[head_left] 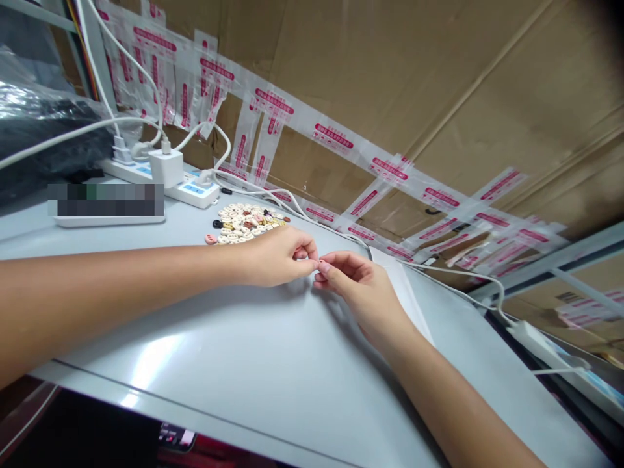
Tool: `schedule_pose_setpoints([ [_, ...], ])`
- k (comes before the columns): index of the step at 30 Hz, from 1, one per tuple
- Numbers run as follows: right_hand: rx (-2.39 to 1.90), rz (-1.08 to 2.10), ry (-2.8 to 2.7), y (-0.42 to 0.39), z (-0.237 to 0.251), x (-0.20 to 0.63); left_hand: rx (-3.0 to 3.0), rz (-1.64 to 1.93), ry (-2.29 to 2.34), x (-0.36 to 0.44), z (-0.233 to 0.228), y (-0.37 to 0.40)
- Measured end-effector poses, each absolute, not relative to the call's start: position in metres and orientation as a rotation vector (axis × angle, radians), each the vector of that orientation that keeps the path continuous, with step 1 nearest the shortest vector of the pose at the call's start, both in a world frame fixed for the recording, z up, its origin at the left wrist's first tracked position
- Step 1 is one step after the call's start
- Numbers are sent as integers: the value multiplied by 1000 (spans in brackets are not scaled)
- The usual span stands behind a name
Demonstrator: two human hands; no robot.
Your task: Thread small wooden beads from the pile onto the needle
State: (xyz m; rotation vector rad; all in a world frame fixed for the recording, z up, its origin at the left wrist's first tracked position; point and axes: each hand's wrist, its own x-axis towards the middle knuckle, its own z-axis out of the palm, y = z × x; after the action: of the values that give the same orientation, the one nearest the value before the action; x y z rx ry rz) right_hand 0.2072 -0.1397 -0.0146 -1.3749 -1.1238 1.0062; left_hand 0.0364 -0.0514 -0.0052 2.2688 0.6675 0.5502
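Grey tabletop [253,364] carried both forearms. Left hand [275,257] had its fingers [306,250] curled nearly closed, pinching something too small to tell, and right hand [353,279] met it tip to tip, its fingers [336,260] likewise pinched at that spot. Just behind the left fingers lay a pile of small buttons [244,223]; farther back left sat a white power strip [166,182].

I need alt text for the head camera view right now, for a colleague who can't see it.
Two bare hands, left hand and right hand, meet fingertip to fingertip over a pale grey tabletop, pinching something too small to identify. Behind them lies a pile of small cream, brown and pink buttons, then a white power strip against a taped cardboard wall.
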Motion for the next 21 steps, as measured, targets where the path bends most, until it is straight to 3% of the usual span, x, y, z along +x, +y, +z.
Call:
schedule_pose_setpoints([
  [21,-1388,981,-1122,-140,-14,205,2290,541,691,36,-7,-49],
])
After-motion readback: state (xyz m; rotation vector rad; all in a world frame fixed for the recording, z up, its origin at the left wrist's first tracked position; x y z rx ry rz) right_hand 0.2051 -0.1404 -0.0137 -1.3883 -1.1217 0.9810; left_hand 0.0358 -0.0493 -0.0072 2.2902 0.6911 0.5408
